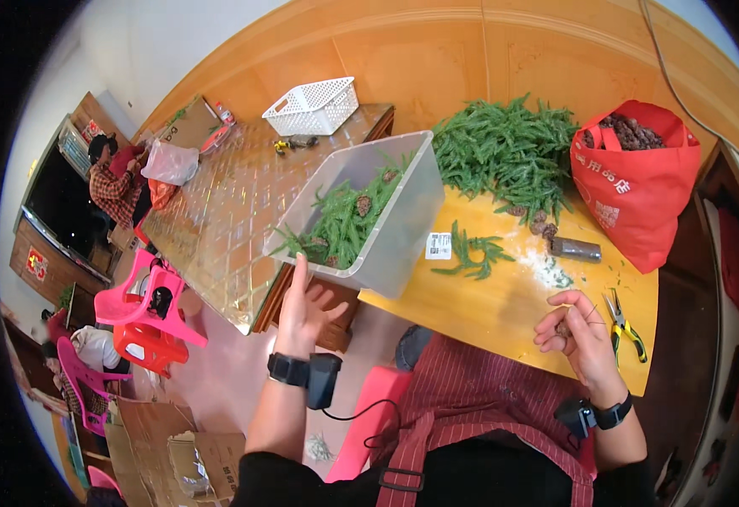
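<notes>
We look down from a head camera at a person's two bare hands over a yellow table (505,304). The left hand (306,311) is raised with fingers spread apart, holding nothing; its fingertips reach up to the lower edge of a clear plastic bin (386,228). The bin sits tilted at the table's left end and holds green fir sprigs (344,221) with a few brown pine cones among them. The right hand (579,331) hovers over the table's near right corner, its fingers pinched together on a small brown piece with a thin wire (588,313) sticking out; we cannot tell exactly what the piece is. Just to the right of that hand lie pliers (623,324) with yellow and green handles. A loose green sprig (473,252) lies mid-table, near the bin. Further back, a heap of green branches (505,152) rests beside a red bag (640,190) filled with pine cones. A white basket (312,106) stands on a neighbouring table.
</notes>
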Motion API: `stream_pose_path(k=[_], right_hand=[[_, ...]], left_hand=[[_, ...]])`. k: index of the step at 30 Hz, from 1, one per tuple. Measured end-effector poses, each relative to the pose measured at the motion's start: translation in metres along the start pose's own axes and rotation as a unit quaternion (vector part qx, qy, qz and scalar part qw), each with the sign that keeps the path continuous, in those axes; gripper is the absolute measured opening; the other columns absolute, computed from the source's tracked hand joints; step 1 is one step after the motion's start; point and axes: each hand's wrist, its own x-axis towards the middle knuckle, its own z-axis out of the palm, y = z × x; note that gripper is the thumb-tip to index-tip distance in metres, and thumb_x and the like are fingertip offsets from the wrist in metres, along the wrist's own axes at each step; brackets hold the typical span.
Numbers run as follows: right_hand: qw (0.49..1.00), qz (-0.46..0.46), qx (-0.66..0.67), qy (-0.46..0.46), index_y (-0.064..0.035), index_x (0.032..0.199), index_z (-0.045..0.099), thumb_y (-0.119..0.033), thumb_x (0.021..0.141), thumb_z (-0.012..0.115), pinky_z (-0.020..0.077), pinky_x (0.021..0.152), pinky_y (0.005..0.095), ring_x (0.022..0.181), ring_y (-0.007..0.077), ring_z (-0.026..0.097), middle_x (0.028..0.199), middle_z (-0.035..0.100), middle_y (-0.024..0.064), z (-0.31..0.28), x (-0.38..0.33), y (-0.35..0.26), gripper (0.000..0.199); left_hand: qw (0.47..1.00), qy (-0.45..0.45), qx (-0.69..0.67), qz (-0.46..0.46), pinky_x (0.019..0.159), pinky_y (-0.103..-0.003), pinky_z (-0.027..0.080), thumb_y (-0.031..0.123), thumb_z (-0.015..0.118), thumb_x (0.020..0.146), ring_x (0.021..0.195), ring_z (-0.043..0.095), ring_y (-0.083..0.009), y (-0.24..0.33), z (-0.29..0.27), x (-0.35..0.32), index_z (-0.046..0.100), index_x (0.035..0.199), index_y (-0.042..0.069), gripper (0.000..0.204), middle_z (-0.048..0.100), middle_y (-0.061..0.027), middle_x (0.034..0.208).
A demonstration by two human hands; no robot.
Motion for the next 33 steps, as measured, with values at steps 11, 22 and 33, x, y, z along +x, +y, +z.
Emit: stream_pose_path(k=[11,22,33], right_hand=[[0.999,-0.003,0.015,0.036,-0.0031,0.101,0.047,-0.023,0.094,0.038,0.0481,0.061,0.0234,0.070,0.0159,0.059,0.081,0.059,0.0110,-0.026,-0.020,0.003,0.023],[0.999,-0.010,0.014,0.045,-0.0039,0.099,0.047,-0.024,0.093,0.039,0.0470,0.061,0.0231,0.070,0.0151,0.059,0.080,0.059,0.0098,-0.034,-0.029,0.003,0.022],[0.999,0.003,-0.013,0.037,-0.0042,0.099,0.048,-0.023,0.093,0.039,0.0469,0.063,0.0227,0.071,0.0146,0.059,0.082,0.059,0.0091,-0.035,-0.034,0.004,0.021]], left_hand=[[0.960,-0.165,-0.141,-0.176,0.096,-0.059,0.030,0.017,0.047,0.080,0.120,0.025,-0.0499,0.018,0.010,0.045,0.022,0.128,-0.004,0.058,0.022,-0.0299,0.132],[0.980,-0.096,-0.149,0.093,0.089,-0.057,0.039,0.005,0.040,0.075,0.109,0.044,-0.0373,0.045,0.035,0.032,0.032,0.120,-0.002,0.046,0.042,-0.0187,0.119],[0.994,-0.092,-0.052,-0.003,0.087,-0.072,0.021,0.010,0.041,0.077,0.117,0.034,-0.0435,0.033,0.030,0.077,0.036,0.117,0.000,0.042,0.036,-0.0211,0.127]])
